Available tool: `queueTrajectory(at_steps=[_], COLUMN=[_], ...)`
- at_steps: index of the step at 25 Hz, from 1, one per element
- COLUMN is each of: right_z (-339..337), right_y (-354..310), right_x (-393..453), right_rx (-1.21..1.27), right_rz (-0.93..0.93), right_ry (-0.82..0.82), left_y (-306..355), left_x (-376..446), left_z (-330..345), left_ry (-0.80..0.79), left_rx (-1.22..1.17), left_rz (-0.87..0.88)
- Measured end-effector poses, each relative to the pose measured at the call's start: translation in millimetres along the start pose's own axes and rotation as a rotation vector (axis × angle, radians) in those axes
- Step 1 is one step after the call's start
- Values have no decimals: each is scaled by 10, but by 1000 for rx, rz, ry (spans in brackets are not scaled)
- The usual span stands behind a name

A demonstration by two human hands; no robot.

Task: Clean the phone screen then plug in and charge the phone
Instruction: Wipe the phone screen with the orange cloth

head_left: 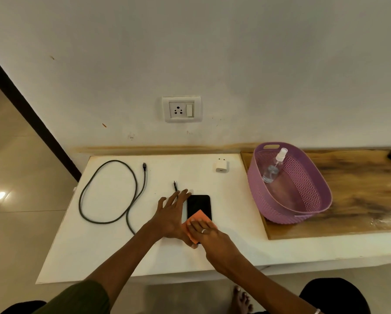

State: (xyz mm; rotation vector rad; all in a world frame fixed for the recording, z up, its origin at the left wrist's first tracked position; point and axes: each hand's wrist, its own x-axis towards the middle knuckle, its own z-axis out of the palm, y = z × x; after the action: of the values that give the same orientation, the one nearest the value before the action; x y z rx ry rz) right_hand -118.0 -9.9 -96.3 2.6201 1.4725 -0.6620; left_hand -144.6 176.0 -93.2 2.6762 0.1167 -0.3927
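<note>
A person's right hand (204, 231) presses an orange cloth (195, 219) flat against the near end of a dark phone (199, 206), fingers laid over the cloth rather than pinching it. The left hand (170, 214) lies open and spread, palm down along the phone's left edge at nine o'clock of it, apparently bracing it; it grips nothing.

The phone lies face up on the white tabletop (122, 245), its far half uncovered and unwiped-looking, though smears are too fine to judge. Wiping well here likely means keeping the bracing hand firm while the cloth travels in straight passes toward twelve o'clock, covering the corners, with light pressure so the handset does not skid.

One plug of the grey charging cable (108, 191) lies just beyond the left fingertips at eleven o'clock of the phone; the cord loops away to nine o'clock, its other plug (144, 166) resting farther back. A white charger adapter (221, 165) sits apart at one o'clock. On the wall at twelve o'clock, the socket (181, 109) is unoccupied. At three o'clock a purple basket (303, 214) holds a clear spray bottle (273, 166) lying tilted against its wall. Charging has not yet begun.
</note>
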Motion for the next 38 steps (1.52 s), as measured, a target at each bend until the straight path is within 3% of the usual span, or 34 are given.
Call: queueTrajectory(at_steps=[4, 8, 10, 12, 14, 17, 21, 24, 26, 29, 38], right_z=[-83, -85, -61, -54, -26, -48, -46, 19, 77, 136, 342], right_y=[76, 151, 83, -48, -186, -270, -119, -58, -68, -65, 125], right_x=[-115, -326, -339, -249, -167, -216, -323, -229, -187, -204, -619], right_rx=[60, 419, 562, 537, 492, 556, 410, 370, 420, 442, 211], right_rz=[2, 93, 194, 270, 318, 100, -52, 10, 85, 137, 32], right_ry=[71, 414, 488, 451, 311, 412, 379, 106, 33, 93, 188], left_y=[-16, -19, -15, -18, -28, -51, -70, -76, -69, -44, -71], left_x=[-16, -30, -36, -34, -18, 5, 19, 3, -5, -26, -9], left_z=[11, 4, 20, 36, 58, 80, 110, 127, 115, 105, 107], left_ry=[2, 10, 15, 13, 13, 5, 31, 58, 58, 54, 51], left_rx=[3, 7, -11, -21, -8, 31, 79, 98, 106, 105, 106], left_rz=[8, 20, 18, 15, 21, 25, 34, 54, 57, 56, 35])
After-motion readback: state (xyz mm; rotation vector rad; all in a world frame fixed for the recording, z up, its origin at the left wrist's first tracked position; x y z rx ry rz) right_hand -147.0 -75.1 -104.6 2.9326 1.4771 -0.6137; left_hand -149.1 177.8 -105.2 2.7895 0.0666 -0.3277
